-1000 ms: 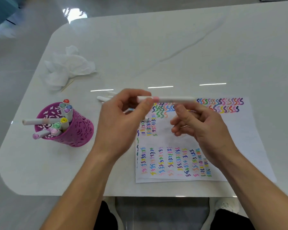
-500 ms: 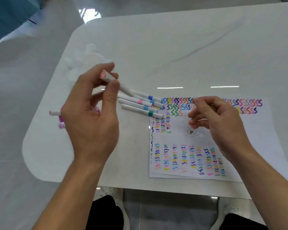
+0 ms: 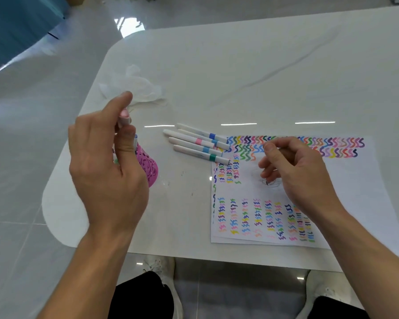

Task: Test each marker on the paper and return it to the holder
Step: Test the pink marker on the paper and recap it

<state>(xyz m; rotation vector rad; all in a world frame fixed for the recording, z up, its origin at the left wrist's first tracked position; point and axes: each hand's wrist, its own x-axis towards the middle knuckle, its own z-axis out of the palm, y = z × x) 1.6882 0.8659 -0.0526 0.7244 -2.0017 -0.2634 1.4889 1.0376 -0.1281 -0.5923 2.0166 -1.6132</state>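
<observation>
**Left hand** (image 3: 106, 162) pinches the pink-capped marker (image 3: 124, 118) between thumb and fingertips, cap end up. The barrel drops behind the palm toward the pink holder (image 3: 150, 171) directly below (its lower end is hidden, so whether it has entered the holder cannot be told). The near-vertical hold suits lowering the marker straight into the holder's mouth.

**Right hand** (image 3: 295, 173) hovers over the paper (image 3: 355, 192) with its fingers loosely curled and nothing visible in them, probably idle until the next marker is picked.

**Surroundings.** The loose markers (image 3: 194, 146) lie side by side on the table (image 3: 240, 77), their ends at the paper's left edge and within reach of either hand. The holder stands near the table's rounded left corner, so a careless push could drive it toward the rim. Room for moving lies on its right, toward the paper. A crumpled tissue (image 3: 143, 90) lies beyond.
</observation>
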